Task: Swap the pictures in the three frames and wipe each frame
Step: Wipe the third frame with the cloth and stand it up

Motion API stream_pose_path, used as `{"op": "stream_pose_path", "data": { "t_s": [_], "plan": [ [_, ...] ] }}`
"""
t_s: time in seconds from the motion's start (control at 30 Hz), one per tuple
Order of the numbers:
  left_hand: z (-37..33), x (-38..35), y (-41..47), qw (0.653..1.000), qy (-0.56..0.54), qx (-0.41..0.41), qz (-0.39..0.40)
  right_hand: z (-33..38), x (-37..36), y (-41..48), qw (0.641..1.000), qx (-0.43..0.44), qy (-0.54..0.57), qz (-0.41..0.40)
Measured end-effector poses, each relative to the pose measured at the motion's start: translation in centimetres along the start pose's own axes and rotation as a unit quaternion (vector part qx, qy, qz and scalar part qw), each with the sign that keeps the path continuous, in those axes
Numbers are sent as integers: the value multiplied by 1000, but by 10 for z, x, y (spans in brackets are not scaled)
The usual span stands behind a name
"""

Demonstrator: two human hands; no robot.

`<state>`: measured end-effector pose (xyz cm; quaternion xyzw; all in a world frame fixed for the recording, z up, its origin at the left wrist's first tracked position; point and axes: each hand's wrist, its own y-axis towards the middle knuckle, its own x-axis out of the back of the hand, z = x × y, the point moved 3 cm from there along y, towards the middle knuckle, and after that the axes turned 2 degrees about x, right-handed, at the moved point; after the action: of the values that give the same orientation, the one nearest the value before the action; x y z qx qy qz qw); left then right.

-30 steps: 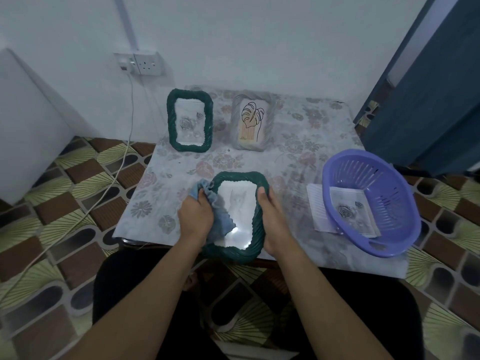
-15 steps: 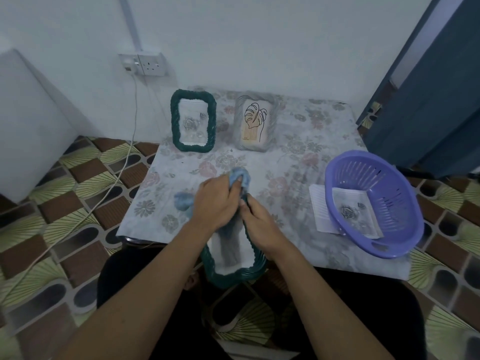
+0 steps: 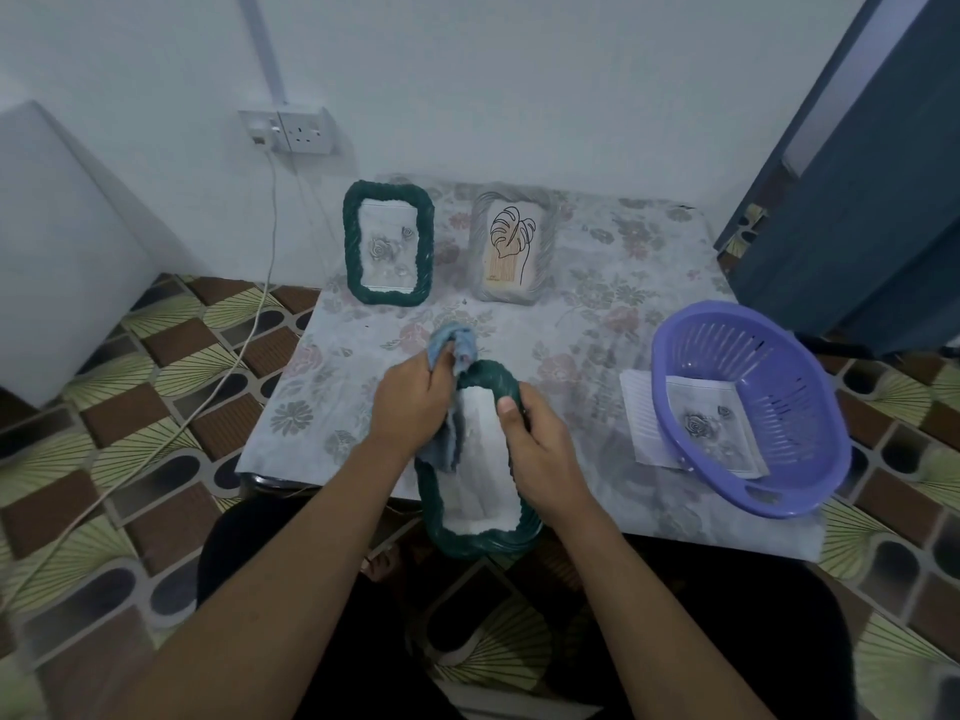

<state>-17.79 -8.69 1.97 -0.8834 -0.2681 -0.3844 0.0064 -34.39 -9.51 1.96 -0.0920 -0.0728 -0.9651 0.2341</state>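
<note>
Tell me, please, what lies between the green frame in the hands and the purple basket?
In the head view, bare floral tablecloth, then a white lined sheet tucked partly under the basket.

- Left rail of the green frame [image 3: 480,542] is hidden behind the left hand [image 3: 410,407] and blue cloth [image 3: 451,343].
- Its picture is too washed out to read.
- A purple basket [image 3: 802,498] covers part of a lined sheet [image 3: 641,423].

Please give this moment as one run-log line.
step: wiping | left grip: holds blue cloth on dark green rope-rimmed picture frame | right grip: holds frame's right rim
</note>
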Motion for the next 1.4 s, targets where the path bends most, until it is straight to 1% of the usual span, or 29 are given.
{"op": "stream_pose_path", "data": {
  "t_s": [0.13, 0.23, 0.33, 0.47, 0.63, 0.73, 0.8, 0.87, 0.9, 0.93, 1.0, 1.03, 1.07, 1.13, 1.2, 1.3, 1.4],
  "plan": [
    [13, -2, -3, 1000, -23, 21, -6, -2, 6, 2, 1000, 10, -4, -5],
    [13, -3, -8, 996, -59, 58, -30, -5, 5, 1, 1000, 8, -2, -13],
    [19, -8, -21, 992, -86, 75, -43, -5, 12, 5, 998, -11, 30, -46],
    [24, -19, -39, 993, -82, 80, -14, -4, 20, 17, 992, -43, 80, -88],
    [17, -24, -50, 997, -70, 21, -1, -19, 20, 23, 979, -75, 134, -136],
    [22, -23, -49, 996, -62, 52, 40, -32, 19, 19, 963, -105, 176, -173],
    [23, -19, -46, 991, -81, 76, 78, -35, 19, 16, 950, -125, 202, -200],
    [21, -15, -41, 974, -156, 110, 119, -37, 20, 14, 940, -144, 223, -216],
    [21, -14, -39, 958, -214, 134, 138, -39, 20, 14, 935, -155, 231, -221],
    [22, -13, -36, 934, -278, 162, 156, -40, 21, 14, 930, -166, 236, -226],
    [23, -12, -33, 876, -387, 210, 198, -42, 24, 16, 923, -184, 244, -232],
    [23, -10, -31, 853, -419, 222, 218, -43, 25, 16, 920, -191, 250, -234],
    [23, -10, -30, 837, -439, 229, 235, -44, 26, 17, 917, -194, 257, -235],
    [26, -7, -27, 821, -458, 236, 247, -44, 27, 17, 911, -201, 274, -234],
    [26, -4, -25, 826, -451, 240, 237, -45, 27, 18, 906, -208, 288, -232],
    [26, -2, -25, 866, -396, 231, 201, -47, 27, 18, 904, -214, 295, -224],
    [25, -4, -26, 884, -374, 233, 159, -49, 28, 17, 901, -221, 303, -219]
  ]
}}
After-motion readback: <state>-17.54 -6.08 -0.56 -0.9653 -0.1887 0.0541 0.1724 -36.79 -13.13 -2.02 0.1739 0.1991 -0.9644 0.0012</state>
